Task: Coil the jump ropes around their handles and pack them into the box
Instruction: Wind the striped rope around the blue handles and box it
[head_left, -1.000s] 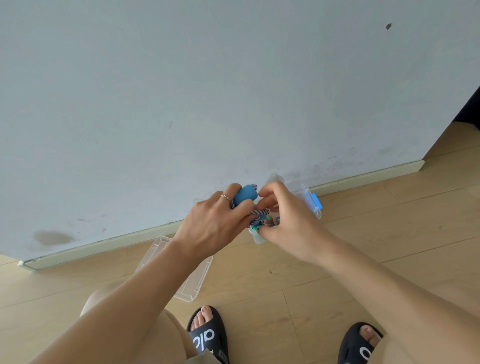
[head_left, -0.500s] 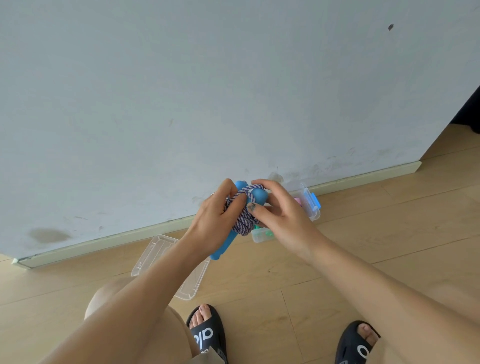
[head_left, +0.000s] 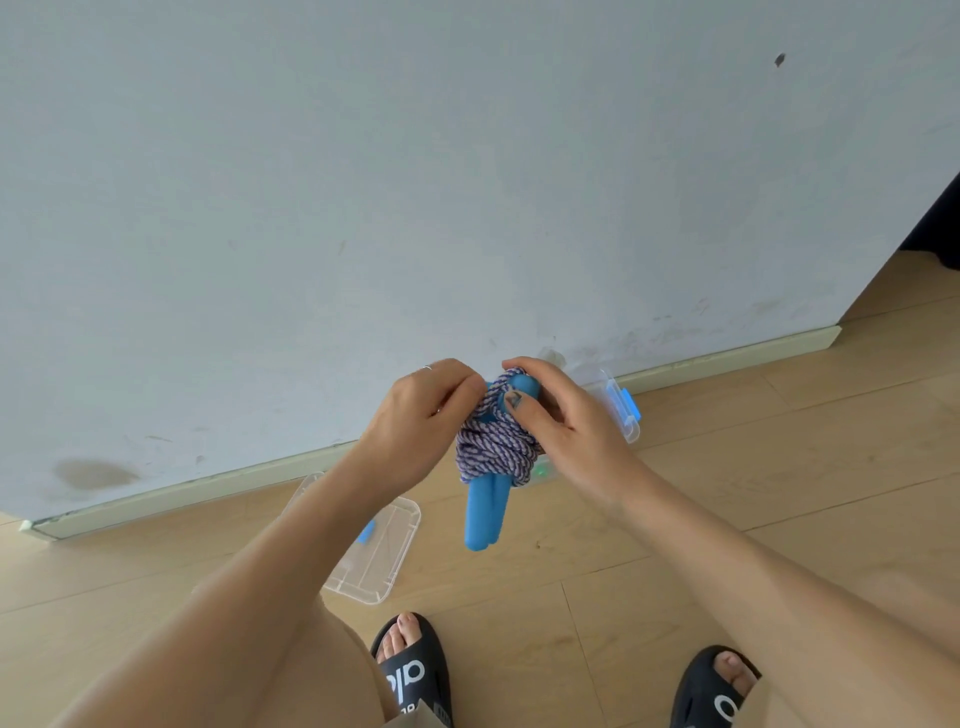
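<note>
A clear plastic lid (head_left: 375, 555) with a blue clip is seen lying flat on the wooden floor (head_left: 779, 467) at the left, partly covered by the left forearm. The left hand (head_left: 415, 421) is held above it, its fingers curled and pinching the purple-and-white twisted rope (head_left: 493, 452). This rope is coiled around the blue plastic handles (head_left: 485, 514), which are held in the air between both hands; their long axis is almost vertical, the free ends pointing down toward the person. The right hand (head_left: 566, 421) is curled over the upper ends. The clear plastic box (head_left: 618, 410) is mostly hidden behind this hand, against the wall; its contents cannot be made out.
</note>
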